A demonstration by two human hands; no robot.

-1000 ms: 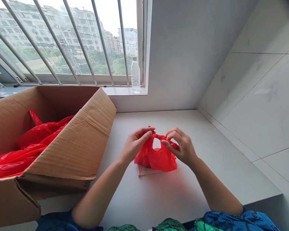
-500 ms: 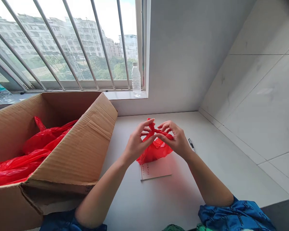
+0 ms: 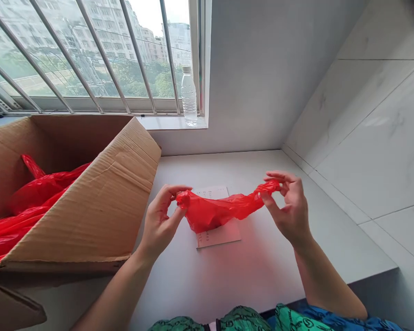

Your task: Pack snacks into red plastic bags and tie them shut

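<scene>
Red plastic bag [image 3: 217,209] is stretched sideways btw both hands, above a small printed paper slip [image 3: 218,239] on the white bench [image 3: 207,285]. Left hand [image 3: 160,220] pinches one bag end w/ thumb and fingers, a narrow grip. Right hand [image 3: 290,207] holds the other end, also narrow, w/ its upper fingers a little spread. Bag's middle sags over the slip; cannot tell if they touch. Left of the hands stands an open cardboard box [image 3: 89,220] w/ more red plastic [image 3: 31,193] inside. Water bottle [image 3: 189,96] stands on the window sill [image 3: 172,122].
</scene>
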